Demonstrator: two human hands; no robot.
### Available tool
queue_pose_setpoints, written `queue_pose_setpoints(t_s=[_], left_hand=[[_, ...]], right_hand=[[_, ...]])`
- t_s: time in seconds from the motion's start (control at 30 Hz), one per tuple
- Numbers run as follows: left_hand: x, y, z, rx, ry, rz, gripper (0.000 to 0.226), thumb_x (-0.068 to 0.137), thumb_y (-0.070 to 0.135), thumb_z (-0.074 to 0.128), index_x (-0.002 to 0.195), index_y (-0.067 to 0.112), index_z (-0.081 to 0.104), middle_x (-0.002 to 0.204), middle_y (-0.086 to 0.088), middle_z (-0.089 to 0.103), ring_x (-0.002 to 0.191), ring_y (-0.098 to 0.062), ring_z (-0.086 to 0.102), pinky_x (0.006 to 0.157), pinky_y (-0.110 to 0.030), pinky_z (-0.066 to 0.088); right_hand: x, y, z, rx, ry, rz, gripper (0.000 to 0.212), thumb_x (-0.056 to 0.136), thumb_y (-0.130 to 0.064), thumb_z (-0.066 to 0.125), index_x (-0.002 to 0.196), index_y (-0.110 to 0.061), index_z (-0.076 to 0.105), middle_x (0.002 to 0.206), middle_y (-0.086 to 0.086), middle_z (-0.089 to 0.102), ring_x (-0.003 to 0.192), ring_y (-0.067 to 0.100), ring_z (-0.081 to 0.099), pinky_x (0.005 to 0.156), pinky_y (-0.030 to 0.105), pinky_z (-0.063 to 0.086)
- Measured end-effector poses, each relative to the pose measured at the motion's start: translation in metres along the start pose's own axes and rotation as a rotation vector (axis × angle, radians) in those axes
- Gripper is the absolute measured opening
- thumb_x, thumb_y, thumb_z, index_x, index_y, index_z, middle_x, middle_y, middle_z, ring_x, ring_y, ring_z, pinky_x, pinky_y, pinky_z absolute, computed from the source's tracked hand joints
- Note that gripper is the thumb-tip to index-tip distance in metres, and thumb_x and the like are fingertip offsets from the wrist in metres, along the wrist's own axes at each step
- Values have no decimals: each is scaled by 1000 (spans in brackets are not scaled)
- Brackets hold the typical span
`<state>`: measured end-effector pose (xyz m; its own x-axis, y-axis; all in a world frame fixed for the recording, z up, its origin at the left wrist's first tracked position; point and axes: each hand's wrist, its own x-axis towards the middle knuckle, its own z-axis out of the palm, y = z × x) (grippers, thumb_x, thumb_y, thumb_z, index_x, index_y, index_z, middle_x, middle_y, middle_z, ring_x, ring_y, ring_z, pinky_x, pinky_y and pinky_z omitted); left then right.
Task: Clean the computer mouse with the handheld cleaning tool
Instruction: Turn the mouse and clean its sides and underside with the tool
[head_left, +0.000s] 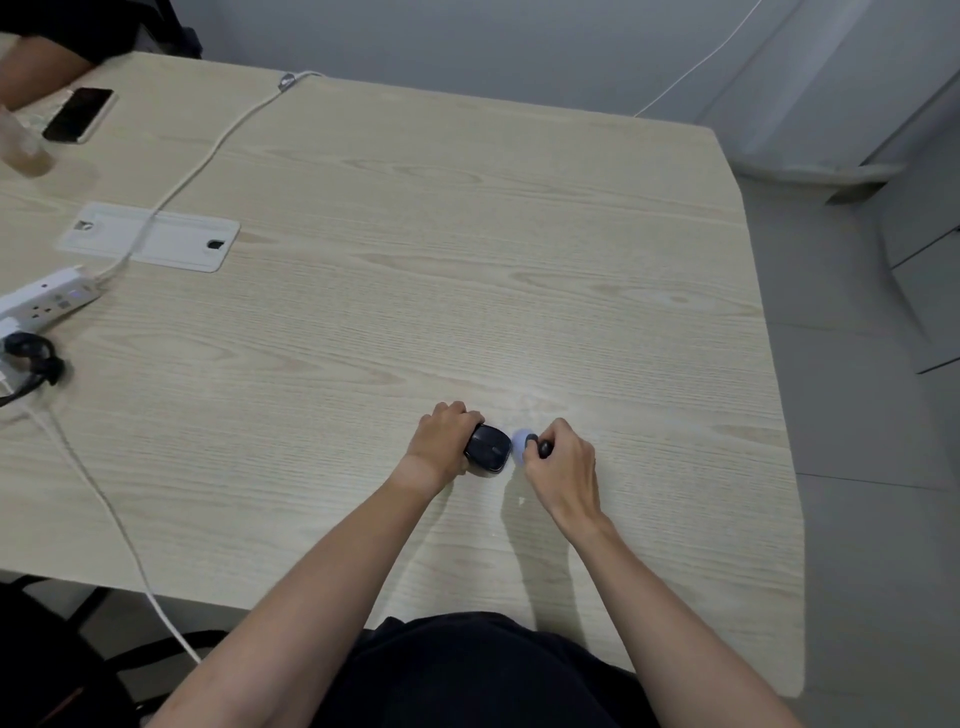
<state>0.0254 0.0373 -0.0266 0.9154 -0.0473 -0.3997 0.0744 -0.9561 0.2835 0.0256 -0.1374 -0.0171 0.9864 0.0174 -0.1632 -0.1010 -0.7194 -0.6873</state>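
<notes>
The black computer mouse (487, 448) lies on the near part of the wooden table (415, 260), gripped by the left hand (440, 441). The right hand (563, 470) is closed around the cleaning tool (525, 442), whose pale round head touches the mouse's right end. Far left lie a power strip (44, 300) and a phone (78, 114).

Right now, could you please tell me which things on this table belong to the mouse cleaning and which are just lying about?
In use:
mouse, held by the left hand
cleaning tool, held by the right hand

Lying about:
phone
power strip
white cable
black cord
</notes>
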Motion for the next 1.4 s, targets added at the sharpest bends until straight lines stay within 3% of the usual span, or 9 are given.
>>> queue_pose_setpoints(t_s=[0.23,0.43,0.6,0.77,0.93,1.07,1.13,1.3,1.4], left_hand=[[0,3,1,-1,9,-34,61,76,7,73,133,19,53,125,-5,54,115,-26,49,92,-35,43],[0,3,2,-25,14,-53,60,74,10,77,129,18,55,123,-6,54,113,-27,49,92,-37,44],[0,3,2,-23,13,-52,61,73,9,77,129,18,55,123,-5,54,113,-27,49,91,-36,45],[0,4,4,-23,21,-62,59,73,11,77,128,17,55,122,-6,55,112,-27,49,92,-37,46],[-1,5,5,-10,31,-81,59,74,12,77,129,17,54,123,-6,54,112,-27,49,88,-35,45],[-2,6,7,-22,42,-103,59,74,14,77,128,17,54,122,-6,54,111,-27,49,87,-35,44],[-2,7,8,-34,46,-114,58,74,16,78,127,16,54,121,-7,55,111,-27,49,88,-35,44],[-3,7,9,-45,61,-130,52,73,16,76,121,15,56,118,-7,56,107,-27,51,86,-34,45],[-4,8,11,-39,65,-133,51,74,15,75,121,15,56,117,-7,56,106,-26,51,85,-33,45]], right_hand=[[-5,-1,-1,26,-149,-22,29,87,-18,62,70,2,49,57,3,48,51,15,39,46,24,31],[3,-1,-6,42,-71,16,21,86,-14,63,72,-3,52,63,3,54,55,14,46,52,25,37],[8,-1,-5,-30,-296,50,11,76,-7,63,73,3,59,65,4,58,56,14,48,49,23,37],[7,-7,-8,78,-68,25,17,84,-13,66,75,0,58,65,3,58,56,11,48,50,17,40],[4,-7,-9,16,-251,23,14,78,-9,66,71,1,59,60,1,56,52,10,46,47,15,39],[3,-8,-10,150,-99,60,11,79,-12,69,72,-6,63,65,2,63,56,9,51,50,13,39],[-1,-11,-6,187,-121,44,11,81,-14,71,74,-10,64,67,-2,64,58,7,54,53,12,40],[1,-1,-2,68,-29,65,16,86,-13,66,74,-8,57,68,0,60,64,16,55,56,20,39],[0,-1,-8,123,57,88,18,87,-13,66,73,-8,56,66,-1,58,61,12,53,53,15,38]])
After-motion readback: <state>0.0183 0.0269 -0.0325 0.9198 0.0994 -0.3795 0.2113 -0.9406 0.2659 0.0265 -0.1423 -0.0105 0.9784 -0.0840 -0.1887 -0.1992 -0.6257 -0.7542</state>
